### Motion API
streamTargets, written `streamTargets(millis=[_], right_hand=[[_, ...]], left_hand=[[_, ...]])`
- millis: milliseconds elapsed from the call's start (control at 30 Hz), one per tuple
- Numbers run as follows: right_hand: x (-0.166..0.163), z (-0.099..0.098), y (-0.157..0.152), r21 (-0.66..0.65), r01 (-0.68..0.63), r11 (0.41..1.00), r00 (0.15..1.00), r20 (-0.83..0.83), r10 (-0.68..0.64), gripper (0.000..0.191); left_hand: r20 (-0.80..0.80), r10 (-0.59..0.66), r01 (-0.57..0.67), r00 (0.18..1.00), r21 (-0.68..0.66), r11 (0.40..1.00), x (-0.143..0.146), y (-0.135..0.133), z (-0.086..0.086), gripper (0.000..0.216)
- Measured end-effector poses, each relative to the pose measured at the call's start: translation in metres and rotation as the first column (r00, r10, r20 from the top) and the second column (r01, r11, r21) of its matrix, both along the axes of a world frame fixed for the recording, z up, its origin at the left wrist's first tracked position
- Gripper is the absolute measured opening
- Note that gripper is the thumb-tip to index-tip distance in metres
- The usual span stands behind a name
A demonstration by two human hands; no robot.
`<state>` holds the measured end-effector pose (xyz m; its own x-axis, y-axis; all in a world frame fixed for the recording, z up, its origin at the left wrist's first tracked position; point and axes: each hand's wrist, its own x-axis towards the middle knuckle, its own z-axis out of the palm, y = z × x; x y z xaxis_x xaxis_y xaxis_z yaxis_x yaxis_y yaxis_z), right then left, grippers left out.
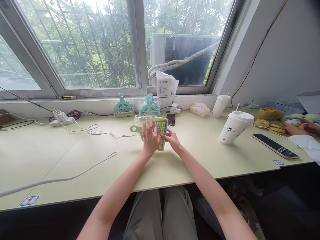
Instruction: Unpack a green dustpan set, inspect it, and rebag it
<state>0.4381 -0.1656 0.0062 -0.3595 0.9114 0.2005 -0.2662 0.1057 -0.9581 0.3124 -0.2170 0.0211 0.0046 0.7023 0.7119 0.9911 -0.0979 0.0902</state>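
desk (75,156), wrapped brush set (160,128) perhaps half-hidden by left hand (150,138)

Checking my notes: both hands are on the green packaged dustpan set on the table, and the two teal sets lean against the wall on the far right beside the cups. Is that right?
Not quite. The head view shows the two teal sets leaning below the window directly behind the green packaged dustpan set, not on the far right by the cups. The left hand and right hand do hold it.
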Motion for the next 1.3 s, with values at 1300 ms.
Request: streamTargets(millis=[1300], right_hand=[[0.0001, -0.0058, 0.0033, -0.004, 0.049, 0.999, 0.998, 0.029, -0.049, 0.063]], left_hand=[[-0.029, -0.029, 0.026, 0.999, -0.081, 0.996, 0.0021, -0.0009, -0.0027, 0.058]])
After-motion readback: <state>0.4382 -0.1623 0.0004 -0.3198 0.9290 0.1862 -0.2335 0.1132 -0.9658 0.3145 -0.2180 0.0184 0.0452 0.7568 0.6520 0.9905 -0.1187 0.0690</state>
